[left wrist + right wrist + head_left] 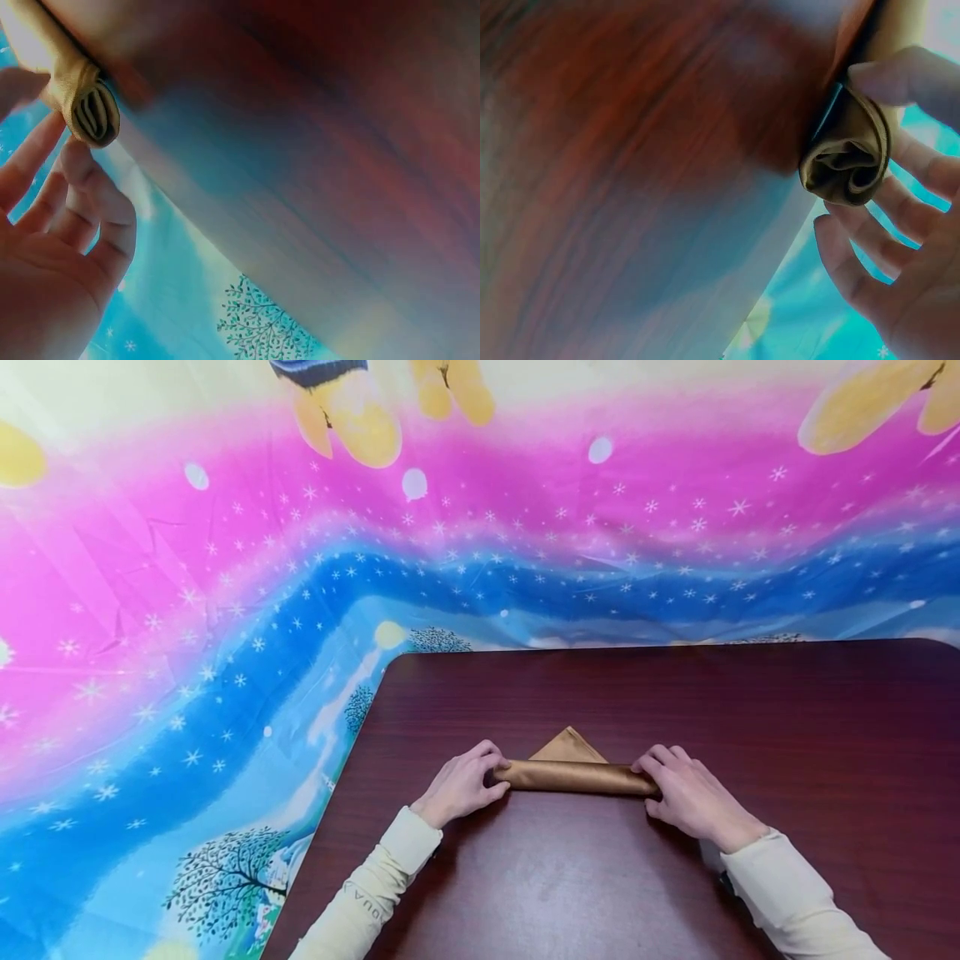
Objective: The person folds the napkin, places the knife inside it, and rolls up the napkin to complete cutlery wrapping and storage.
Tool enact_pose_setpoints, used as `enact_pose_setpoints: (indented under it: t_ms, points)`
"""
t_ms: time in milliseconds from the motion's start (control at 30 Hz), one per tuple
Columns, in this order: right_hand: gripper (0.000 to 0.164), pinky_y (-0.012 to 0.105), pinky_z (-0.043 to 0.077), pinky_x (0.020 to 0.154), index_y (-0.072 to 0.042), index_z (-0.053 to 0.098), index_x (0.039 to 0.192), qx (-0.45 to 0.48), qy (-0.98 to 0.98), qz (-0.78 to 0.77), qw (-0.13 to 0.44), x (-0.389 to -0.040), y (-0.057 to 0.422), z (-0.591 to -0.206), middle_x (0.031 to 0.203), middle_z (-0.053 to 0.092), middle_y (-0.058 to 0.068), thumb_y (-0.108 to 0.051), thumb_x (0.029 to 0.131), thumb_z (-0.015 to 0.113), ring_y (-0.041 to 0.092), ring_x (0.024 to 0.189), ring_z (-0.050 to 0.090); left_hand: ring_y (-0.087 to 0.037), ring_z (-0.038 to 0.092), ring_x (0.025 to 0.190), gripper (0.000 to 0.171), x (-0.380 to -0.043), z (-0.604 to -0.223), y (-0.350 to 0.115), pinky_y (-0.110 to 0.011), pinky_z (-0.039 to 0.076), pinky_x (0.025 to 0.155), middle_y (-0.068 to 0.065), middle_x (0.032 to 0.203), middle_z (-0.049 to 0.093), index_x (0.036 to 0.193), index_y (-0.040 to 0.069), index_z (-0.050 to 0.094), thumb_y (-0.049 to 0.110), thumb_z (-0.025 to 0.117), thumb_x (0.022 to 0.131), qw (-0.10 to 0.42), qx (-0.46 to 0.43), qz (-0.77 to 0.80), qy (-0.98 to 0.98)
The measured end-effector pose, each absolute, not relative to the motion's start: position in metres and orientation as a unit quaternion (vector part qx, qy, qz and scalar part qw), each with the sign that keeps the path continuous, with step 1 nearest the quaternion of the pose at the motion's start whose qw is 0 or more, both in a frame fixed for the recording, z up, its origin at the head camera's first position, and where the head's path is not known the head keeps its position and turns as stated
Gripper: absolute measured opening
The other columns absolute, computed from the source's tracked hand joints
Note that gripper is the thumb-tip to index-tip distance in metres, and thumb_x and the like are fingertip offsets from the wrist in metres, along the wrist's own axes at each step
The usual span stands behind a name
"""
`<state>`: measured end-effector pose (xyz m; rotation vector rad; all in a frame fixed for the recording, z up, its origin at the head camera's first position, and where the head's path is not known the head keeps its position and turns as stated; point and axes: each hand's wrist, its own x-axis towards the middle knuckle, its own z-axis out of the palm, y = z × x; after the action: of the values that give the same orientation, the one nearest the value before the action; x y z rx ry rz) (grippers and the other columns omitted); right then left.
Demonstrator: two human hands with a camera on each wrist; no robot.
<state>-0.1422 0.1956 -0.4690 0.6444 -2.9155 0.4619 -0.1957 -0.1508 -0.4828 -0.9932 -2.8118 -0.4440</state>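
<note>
A golden-brown satiny cloth lies rolled into a tube across the table, with a flat triangular corner sticking out on its far side. The left end of the roll is held by my left hand, thumb on the near side and fingers over the far side. My right hand grips the right end the same way. Seen from the left wrist, the rolled end shows flattened layers between thumb and fingers. From the right wrist, the other end is a looser, rounder spiral with crumpled folds inside.
The dark reddish-brown wooden table has rounded far corners. Behind it and along its left side hangs a pink and blue backdrop printed with snowflakes and trees. Pale sleeves cover both forearms.
</note>
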Motion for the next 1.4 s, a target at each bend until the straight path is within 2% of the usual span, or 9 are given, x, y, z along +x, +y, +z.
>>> enact_pose_setpoints:
  t_ms: [100, 200, 333, 500, 733, 1033, 1167, 1233, 1400]
  points:
    - [0.036, 0.047, 0.046, 0.073, -0.009, 0.063, 0.103, 0.218, -0.961, 0.158, 0.065, -0.144, 0.197, -0.471, 0.104, 0.059, 0.005, -0.007, 0.07, 0.076, 0.027, 0.092, 0.052, -0.009, 0.062, 0.083, 0.033, -0.197, -0.483, -0.152, -0.024, 0.05, 0.071, 0.008, 0.108, 0.058, 0.108, 0.019, 0.07, 0.036, 0.076, 0.08, 0.044, -0.333, -0.145, -0.931]
    - [0.038, 0.047, 0.046, 0.073, -0.008, 0.062, 0.104, 0.219, -0.96, 0.162, 0.07, -0.145, 0.198, -0.473, 0.103, 0.059, 0.006, -0.003, 0.069, 0.076, 0.027, 0.092, 0.052, -0.01, 0.063, 0.088, 0.039, -0.2, -0.484, -0.154, -0.026, 0.052, 0.075, 0.007, 0.11, 0.058, 0.111, 0.019, 0.068, 0.037, 0.079, 0.078, 0.027, -0.336, -0.143, -0.93]
    - [0.038, 0.046, 0.046, 0.072, -0.008, 0.061, 0.103, 0.221, -0.958, 0.166, 0.079, -0.147, 0.198, -0.476, 0.101, 0.059, 0.006, 0.001, 0.069, 0.075, 0.028, 0.09, 0.053, -0.01, 0.063, 0.091, 0.037, -0.203, -0.485, -0.155, -0.027, 0.052, 0.077, 0.007, 0.112, 0.059, 0.112, 0.019, 0.065, 0.028, 0.077, 0.079, 0.019, -0.342, -0.134, -0.93]
    - [0.036, 0.047, 0.047, 0.073, -0.007, 0.061, 0.104, 0.222, -0.955, 0.175, 0.089, -0.149, 0.198, -0.478, 0.1, 0.06, 0.007, 0.003, 0.071, 0.073, 0.028, 0.09, 0.054, -0.01, 0.061, 0.08, 0.038, -0.203, -0.484, -0.153, -0.027, 0.052, 0.071, 0.006, 0.113, 0.06, 0.116, 0.018, 0.061, 0.02, 0.071, 0.079, 0.02, -0.344, -0.122, -0.931]
    - [0.029, 0.042, 0.047, 0.075, -0.006, 0.061, 0.102, 0.224, -0.949, 0.205, 0.089, -0.153, 0.2, -0.481, 0.097, 0.061, 0.005, 0.003, 0.076, 0.07, 0.023, 0.089, 0.055, -0.008, 0.055, 0.072, 0.039, -0.205, -0.485, -0.153, -0.027, 0.05, 0.065, 0.007, 0.109, 0.062, 0.117, 0.019, 0.059, 0.021, 0.069, 0.08, 0.034, -0.345, -0.112, -0.931]
    - [0.025, 0.047, 0.047, 0.083, -0.004, 0.061, 0.106, 0.206, -0.945, 0.249, 0.057, -0.157, 0.204, -0.481, 0.102, 0.065, 0.01, 0.0, 0.082, 0.066, 0.032, 0.1, 0.058, -0.009, 0.06, 0.081, 0.039, -0.213, -0.484, -0.156, -0.026, 0.05, 0.072, 0.006, 0.111, 0.067, 0.12, 0.019, 0.057, 0.023, 0.062, 0.082, 0.015, -0.33, -0.149, -0.932]
    - [0.026, 0.049, 0.047, 0.085, -0.003, 0.06, 0.112, 0.192, -0.941, 0.276, 0.039, -0.156, 0.204, -0.48, 0.109, 0.066, 0.014, -0.003, 0.086, 0.064, 0.034, 0.105, 0.06, -0.007, 0.057, 0.07, 0.035, -0.216, -0.485, -0.158, -0.024, 0.047, 0.068, 0.004, 0.105, 0.069, 0.121, 0.017, 0.056, 0.022, 0.058, 0.086, -0.017, -0.302, -0.211, -0.929]
    - [0.029, 0.049, 0.047, 0.085, -0.003, 0.058, 0.117, 0.188, -0.939, 0.285, 0.033, -0.155, 0.205, -0.48, 0.113, 0.065, 0.015, -0.004, 0.088, 0.063, 0.034, 0.107, 0.06, -0.005, 0.055, 0.064, 0.033, -0.217, -0.487, -0.158, -0.023, 0.045, 0.068, 0.003, 0.095, 0.071, 0.121, 0.015, 0.055, 0.019, 0.056, 0.089, -0.033, -0.291, -0.248, -0.923]
    - [0.035, 0.046, 0.047, 0.083, -0.002, 0.052, 0.124, 0.186, -0.935, 0.3, 0.035, -0.153, 0.204, -0.48, 0.121, 0.059, 0.017, -0.003, 0.09, 0.06, 0.029, 0.106, 0.059, -0.007, 0.06, 0.068, 0.028, -0.22, -0.487, -0.159, -0.023, 0.047, 0.071, -0.001, 0.087, 0.07, 0.121, 0.008, 0.054, 0.013, 0.052, 0.093, -0.056, -0.279, -0.31, -0.907]
